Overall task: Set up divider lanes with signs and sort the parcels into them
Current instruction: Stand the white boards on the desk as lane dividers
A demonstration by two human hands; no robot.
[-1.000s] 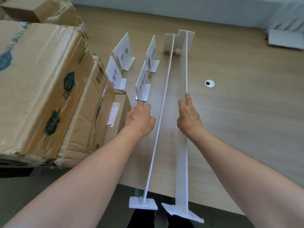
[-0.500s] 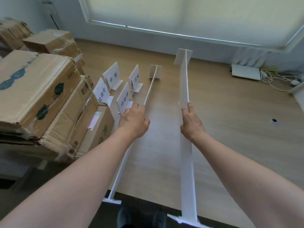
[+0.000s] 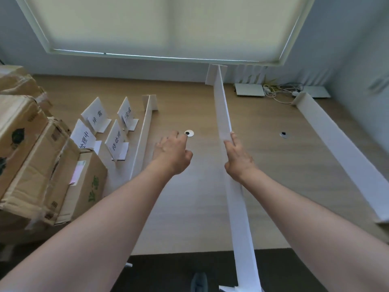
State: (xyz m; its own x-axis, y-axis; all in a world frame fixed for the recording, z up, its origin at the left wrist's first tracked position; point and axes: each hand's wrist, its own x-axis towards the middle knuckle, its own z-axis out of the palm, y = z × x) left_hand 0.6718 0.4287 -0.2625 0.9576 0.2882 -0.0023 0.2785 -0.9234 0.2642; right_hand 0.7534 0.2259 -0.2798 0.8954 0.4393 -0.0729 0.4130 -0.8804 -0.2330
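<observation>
1. Left divider (image 3: 141, 144): a long white foam-board strip standing on edge on the desk (image 3: 189, 207), with a cross foot at its far end.
2. Middle divider (image 3: 223, 114): the same kind of strip, gripped by the right hand (image 3: 237, 157).
3. Right divider (image 3: 341, 148): stands on edge near the desk's right side.
4. Four white signs (image 3: 116, 140) with Chinese lettering stand left of the left divider.
5. Cardboard parcels (image 3: 31, 157) are stacked at the desk's left edge.
</observation>
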